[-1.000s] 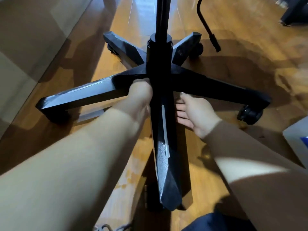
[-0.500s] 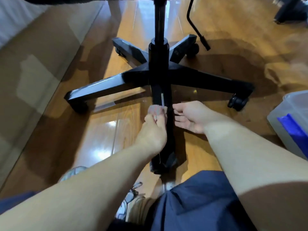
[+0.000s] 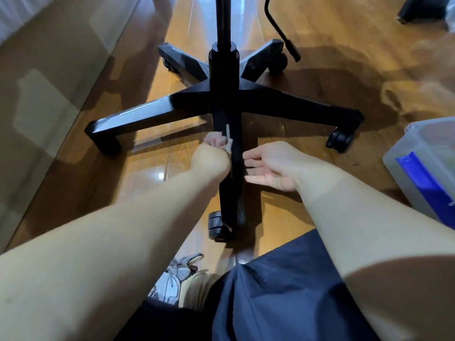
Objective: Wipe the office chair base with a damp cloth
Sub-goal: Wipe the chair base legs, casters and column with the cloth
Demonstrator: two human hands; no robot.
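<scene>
The black five-armed office chair base (image 3: 290, 104) stands on the wooden floor, its centre column rising out of the top of the view. One arm (image 3: 231, 193) points toward me. My left hand (image 3: 211, 161) is closed on a crumpled pale pinkish cloth (image 3: 219, 141), pressed against the left side of that near arm. My right hand (image 3: 270, 168) rests against the arm's right side with its fingers apart, holding nothing.
A translucent plastic bin (image 3: 406, 156) with something blue inside stands at the right. A castor (image 3: 216, 226) sits under the near arm's tip, just ahead of my knee and shoe (image 3: 177, 276). A lever (image 3: 283, 33) hangs down at the back right. A wall runs along the left.
My left hand with the cloth slid from beside the hub down the near arm toward me. My head pulled back, so more of the base and the bin show. My right hand stayed beside the arm.
</scene>
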